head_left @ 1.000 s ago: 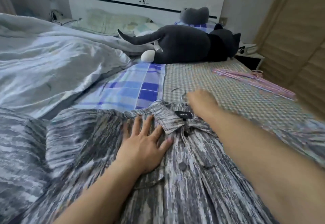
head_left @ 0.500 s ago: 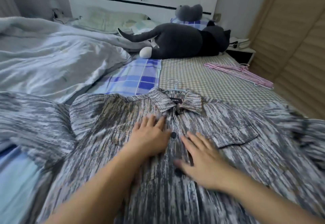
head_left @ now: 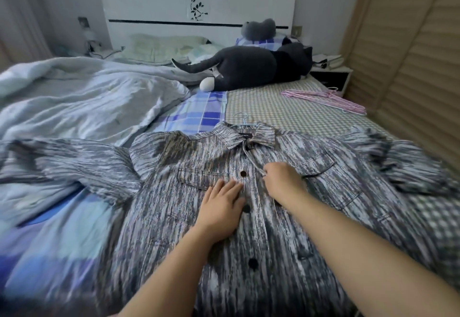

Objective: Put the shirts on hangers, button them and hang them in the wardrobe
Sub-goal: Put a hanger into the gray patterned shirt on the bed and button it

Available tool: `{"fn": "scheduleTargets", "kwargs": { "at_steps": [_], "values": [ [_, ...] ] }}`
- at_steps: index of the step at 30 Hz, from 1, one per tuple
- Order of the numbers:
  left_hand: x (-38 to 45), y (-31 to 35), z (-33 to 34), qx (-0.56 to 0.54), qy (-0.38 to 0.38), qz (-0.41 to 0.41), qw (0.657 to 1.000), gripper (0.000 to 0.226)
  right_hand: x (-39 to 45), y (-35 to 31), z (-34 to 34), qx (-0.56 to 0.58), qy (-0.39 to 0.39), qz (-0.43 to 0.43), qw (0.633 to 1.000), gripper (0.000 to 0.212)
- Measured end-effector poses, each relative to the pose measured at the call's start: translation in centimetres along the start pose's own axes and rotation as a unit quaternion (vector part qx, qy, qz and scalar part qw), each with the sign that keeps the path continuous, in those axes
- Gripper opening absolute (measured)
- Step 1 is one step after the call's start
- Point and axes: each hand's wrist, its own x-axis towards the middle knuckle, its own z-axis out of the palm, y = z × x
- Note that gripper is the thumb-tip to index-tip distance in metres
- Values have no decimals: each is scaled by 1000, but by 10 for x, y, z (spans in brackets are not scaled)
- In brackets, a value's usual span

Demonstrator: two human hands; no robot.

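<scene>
Pinching shirt (head_left: 249,229) placket — right hand (head_left: 281,179).

Shirt (head_left: 199,217) covers the near bed from 7 to 4 o'clock, left hand (head_left: 221,204) flat on it and right hand (head_left: 281,179) pinching its front edge at centre. Open passage: checked sheet (head_left: 273,110) at 12 to 1 o'clock. Obstacles: rumpled duvet (head_left: 87,102) at 10, plush cat (head_left: 251,67) at 12, pink hangers (head_left: 326,100) at 1, slatted wardrobe door (head_left: 410,80) along 2 to 3.

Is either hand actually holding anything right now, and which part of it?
The right hand pinches the shirt at its front placket edge; the left hand only rests flat on it.
</scene>
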Motion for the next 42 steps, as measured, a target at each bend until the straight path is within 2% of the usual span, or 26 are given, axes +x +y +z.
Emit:
{"fn": "scheduleTargets", "kwargs": {
  "at_steps": [2, 4, 6, 8, 10, 12, 13, 14, 16, 17, 19, 21, 22, 24, 26, 28, 29, 30, 32, 36, 39, 42],
  "values": [
    [3, 0, -5, -35, -5, -10, 999, 52, 11, -2, -4, 100, -35, 30, 994, 15],
    [6, 1, -10, -85, -9, -22, 996, 49, 22, -3, -16, 268, -62, 44, 960, 11],
    [8, 2, -12, -119, 6, -38, 992, 43, 32, -4, -33, 404, -35, 28, 914, 17],
    [14, 7, -12, -118, 34, -65, 990, 35, 35, -9, -40, 442, -14, 18, 897, 21],
    [24, 13, -16, -79, 54, -86, 992, 29, 37, -13, -24, 365, -40, 19, 930, 15],
    [35, 17, -24, -27, 47, -81, 995, 26, 30, -17, -1, 192, -108, 14, 975, 6],
    [43, 16, -30, -23, 37, -75, 996, 23, 30, -16, 5, 125, -141, 4, 982, 7],
    [52, 15, -38, -35, 37, -69, 996, 21, 35, -16, 2, 87, -176, -7, 980, 17],
    [74, 8, -61, -76, 87, -66, 991, 22, 58, -13, -18, 67, -225, -31, 972, 52],
    [87, 4, -74, -86, 124, -67, 986, 21, 72, -13, -32, 88, -218, -30, 971, 60],
    [121, -7, -98, -78, 181, -62, 978, 21, 113, -7, -50, 167, -109, 6, 980, 50],
    [165, -22, -114, -64, 192, -72, 977, 24, 160, 2, -47, 144, 30, 40, 988, 44],
    [189, -29, -116, -53, 189, -81, 977, 26, 182, 5, -40, 119, 52, 46, 991, 43],
    [236, -38, -116, -38, 169, -105, 979, 25, 223, 9, -23, 100, 40, 41, 993, 34],
    [276, -40, -109, -15, 111, -111, 987, 27, 257, 10, -3, 105, 4, 40, 994, 24],
    [305, -37, -99, 63, -4, -114, 992, 28, 281, 7, 17, 129, -57, 36, 989, 31],
    [314, -33, -94, 115, -72, -118, 984, 28, 290, 5, 25, 129, -87, 28, 987, 35],
    [319, -25, -94, 160, -109, -120, 974, 30, 298, 4, 30, 113, -107, 17, 988, 36],
    [324, -14, -110, 215, -110, -125, 962, 32, 305, 2, 29, 54, -124, -5, 991, 30],
    [338, -20, -138, 171, -101, -182, 963, 26, 305, 7, 12, 28, -115, -15, 993, 28],
    [334, -25, -133, 257, -64, -125, 956, 26, 303, 7, 12, 9, -93, 8, 996, 23],
    [334, -27, -130, 267, -32, -108, 957, 23, 301, 8, 14, 19, -56, 23, 998, 17]
  ]
}}
